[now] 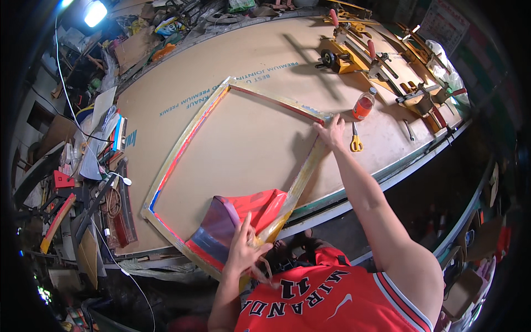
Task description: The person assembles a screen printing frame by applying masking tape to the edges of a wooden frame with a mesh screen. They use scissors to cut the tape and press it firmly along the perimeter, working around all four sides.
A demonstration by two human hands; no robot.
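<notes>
A large angular frame (185,133) lies on the board-topped table, its bars yellowish with red and blue inner edges. My right hand (332,134) grips its right corner, thumb on the inner side. At the near end, a glossy red, purple and blue sheet (257,205) bulges up inside the frame. Beside that sheet my left hand (245,247) is open, with the index finger stretched up and the others apart. A thin pale strip (264,272) hangs just below it; whether the hand touches it, I cannot tell.
Yellow-handled scissors (356,142) and a bottle of red liquid (363,105) stand or lie right of the frame. Clamps (354,58) occupy the table's far right. Piled clutter (83,166) borders the left, where a white cable (74,105) hangs.
</notes>
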